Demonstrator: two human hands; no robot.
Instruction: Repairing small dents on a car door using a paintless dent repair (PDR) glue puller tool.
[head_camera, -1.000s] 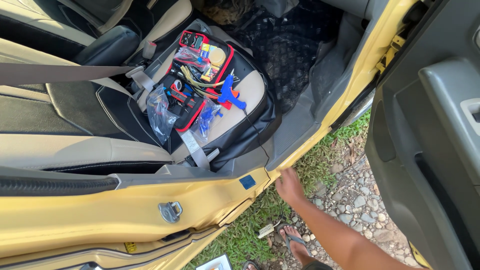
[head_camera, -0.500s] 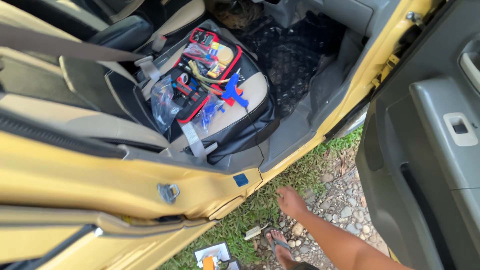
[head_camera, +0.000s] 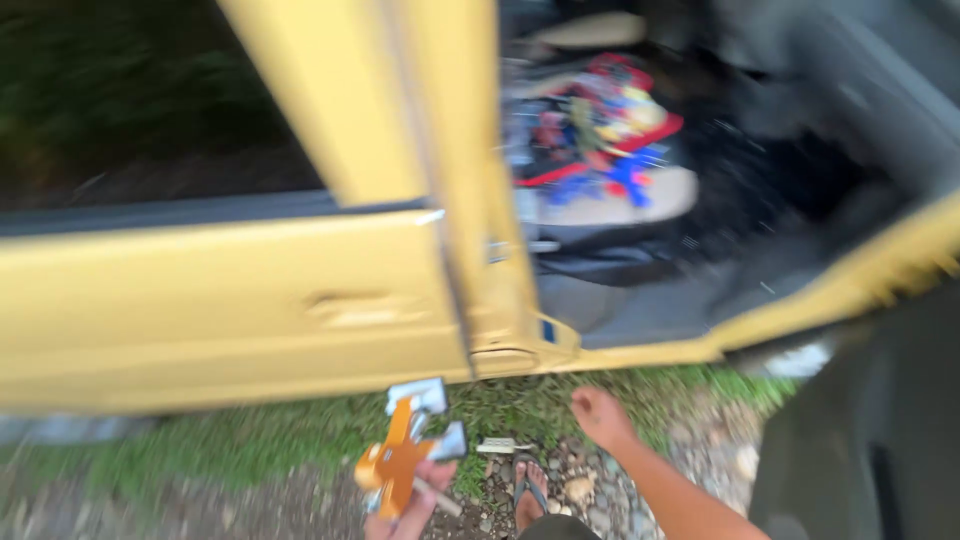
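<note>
A small blue square sticker (head_camera: 547, 331) sits low on the yellow door pillar (head_camera: 470, 200) (blurred).

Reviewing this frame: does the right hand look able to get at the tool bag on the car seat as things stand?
Probably yes, with a reach. The right hand is empty and hangs low beside the yellow car. The front door stands open, so nothing blocks the way up to the tool bag. The left hand holds an orange cross wrench.

The orange cross-shaped metal wrench with silver socket ends (head_camera: 405, 455) is tilted, blurred, held from below, just under the yellow car door (head_camera: 230, 300), above grass.
</note>
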